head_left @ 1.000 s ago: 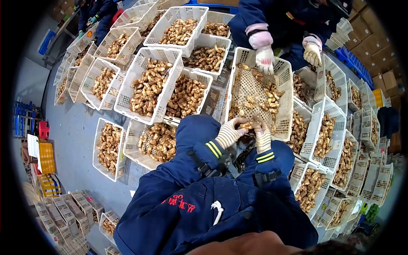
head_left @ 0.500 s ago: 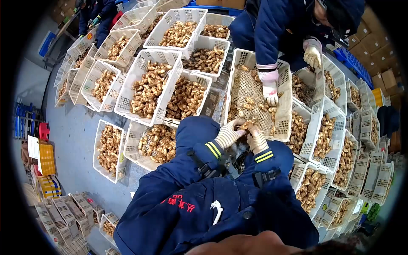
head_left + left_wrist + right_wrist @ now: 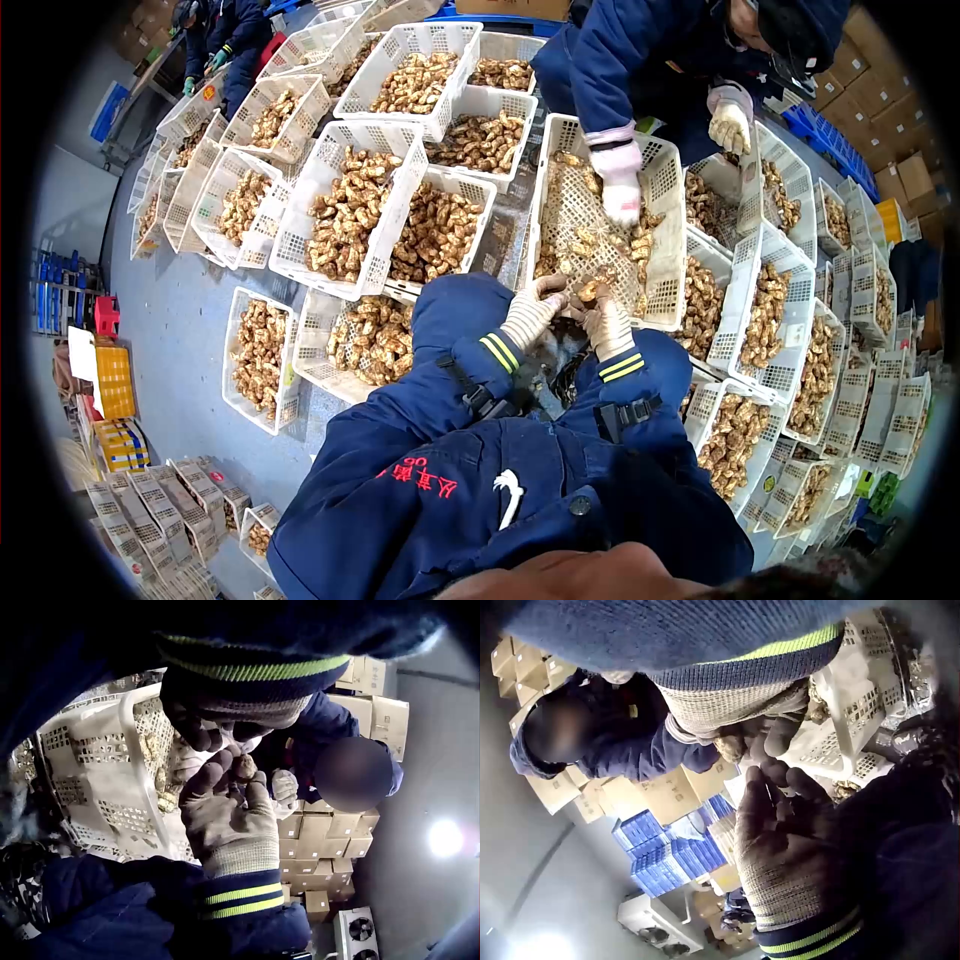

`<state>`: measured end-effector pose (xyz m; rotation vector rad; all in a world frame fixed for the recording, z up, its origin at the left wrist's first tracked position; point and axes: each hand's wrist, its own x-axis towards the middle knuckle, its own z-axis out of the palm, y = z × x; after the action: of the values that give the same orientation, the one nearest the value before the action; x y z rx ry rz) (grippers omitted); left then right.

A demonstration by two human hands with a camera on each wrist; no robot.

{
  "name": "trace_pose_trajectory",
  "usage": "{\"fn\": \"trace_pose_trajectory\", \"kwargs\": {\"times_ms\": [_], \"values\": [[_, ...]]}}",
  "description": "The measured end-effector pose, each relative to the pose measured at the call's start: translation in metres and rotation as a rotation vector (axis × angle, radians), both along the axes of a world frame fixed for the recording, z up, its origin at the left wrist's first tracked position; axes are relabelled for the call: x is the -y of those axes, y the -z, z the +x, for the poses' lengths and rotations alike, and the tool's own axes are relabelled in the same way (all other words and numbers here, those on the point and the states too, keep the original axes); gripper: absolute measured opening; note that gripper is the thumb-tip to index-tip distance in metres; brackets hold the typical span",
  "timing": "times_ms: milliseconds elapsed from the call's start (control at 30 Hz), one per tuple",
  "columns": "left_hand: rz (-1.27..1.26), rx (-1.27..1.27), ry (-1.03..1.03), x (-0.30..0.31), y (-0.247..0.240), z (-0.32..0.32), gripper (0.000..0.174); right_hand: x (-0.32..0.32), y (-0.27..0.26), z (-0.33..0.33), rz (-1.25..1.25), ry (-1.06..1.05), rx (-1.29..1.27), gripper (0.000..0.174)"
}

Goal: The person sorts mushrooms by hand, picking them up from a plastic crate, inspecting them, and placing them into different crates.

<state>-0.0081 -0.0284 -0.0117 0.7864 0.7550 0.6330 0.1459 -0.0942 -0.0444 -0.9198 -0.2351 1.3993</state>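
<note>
Right at the fingertips, one brown mushroom (image 3: 590,290): the right hand (image 3: 610,328) pinches it between gloved fingers and thumb, just above the near end of a white crate (image 3: 672,200). That fingertip grip probably leaves most of its surface exposed, in easy reach of the other hand. And here's the left hand (image 3: 530,315), close beside it, fingers bent and tips drawn together; whether they grip anything, I cannot tell. So that's two hands, two striped gloves, one mushroom held. Moving out, the crate lies lengthwise between two people, presumably so both can reach in. Loose mushrooms (image 3: 643,240) gather along its sides, too overlapped to count. From across comes one pink-cuffed hand (image 3: 620,190) reaching down inside, its partner (image 3: 731,125) outside, beyond the crate's right side. Over on the left, one filled crate (image 3: 288,390) sits on the blue floor (image 3: 180,330), apart from the cluster, and more filled crates crowd both flanks, likely packed tight to save room; they overlap too much for a sure total. Far upper left, one more person (image 3: 220,45), making two others in view.
</note>
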Motion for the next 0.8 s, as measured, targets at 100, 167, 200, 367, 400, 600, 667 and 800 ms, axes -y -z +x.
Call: {"fn": "trace_pose_trajectory", "kwargs": {"times_ms": [100,167,200,367,400,600,667,800], "values": [[-0.048,0.022,0.021,0.0,-0.011,0.0,0.039,0.0,0.005,0.001,-0.025,0.003,0.038,0.039],[-0.057,0.009,0.036,-0.001,-0.012,0.001,0.038,-0.001,0.005,0.002,-0.035,-0.005,0.061,0.04],[-0.055,-0.005,0.036,0.0,-0.013,0.001,0.038,0.0,0.002,0.001,-0.027,-0.012,0.065,0.041],[-0.015,-0.051,0.056,0.0,0.0,0.001,0.037,-0.003,-0.001,0.001,-0.088,0.005,-0.027,0.046],[-0.012,-0.074,0.063,0.0,0.0,0.001,0.036,-0.004,0.003,0.002,-0.077,0.01,-0.077,0.047],[-0.019,-0.137,0.109,0.001,0.003,0.001,0.034,-0.005,-0.011,0.003,-0.156,0.062,-0.126,0.051],[-0.065,-0.113,0.1,0.003,-0.003,0.001,0.034,-0.005,-0.017,0.002,-0.16,0.086,-0.084,0.049],[-0.068,-0.121,0.134,0.003,-0.008,-0.001,0.034,-0.017,-0.019,0.011,-0.171,0.135,0.042,0.037]]}}
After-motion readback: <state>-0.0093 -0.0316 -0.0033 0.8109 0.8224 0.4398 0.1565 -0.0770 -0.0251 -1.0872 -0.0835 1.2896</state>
